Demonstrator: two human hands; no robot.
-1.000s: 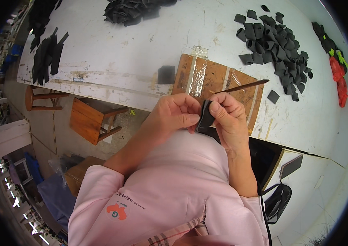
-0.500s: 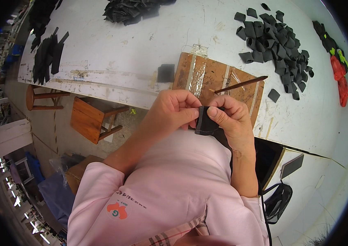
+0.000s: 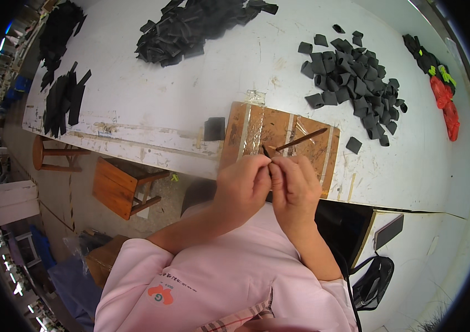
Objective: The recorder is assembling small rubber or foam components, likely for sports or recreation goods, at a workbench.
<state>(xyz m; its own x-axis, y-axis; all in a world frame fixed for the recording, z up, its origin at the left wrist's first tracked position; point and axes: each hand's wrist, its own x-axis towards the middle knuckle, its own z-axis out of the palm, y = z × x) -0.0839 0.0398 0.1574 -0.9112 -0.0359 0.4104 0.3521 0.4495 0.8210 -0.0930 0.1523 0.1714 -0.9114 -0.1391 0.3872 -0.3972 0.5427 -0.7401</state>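
Observation:
Fingertips together, my left hand (image 3: 242,185) and my right hand (image 3: 298,188) both pinch a small black fabric piece (image 3: 266,151) over the near edge of a brown board (image 3: 276,124). Only a dark, narrow edge of that piece shows between the fingers; the rest is hidden behind them. Just beyond my right fingertips, a slim brown pointed stick (image 3: 304,139) lies slantwise on the board. Clear tape strips run across the board. Against its left side, on the white table, rests a flat black fabric square (image 3: 215,129).
Many short black fabric tubes (image 3: 351,72) are heaped at the right of the white table (image 3: 135,94). A pile of black pieces (image 3: 179,33) lies at the far middle, long black strips (image 3: 63,102) at the left. Wooden stools (image 3: 121,185) stand beyond the left edge; a phone (image 3: 388,232) is at lower right.
The black fabric piece has turned from showing its flat face to nearly edge-on, and my fingers have closed nearer together around it. The view has shifted, so the table appears lower.

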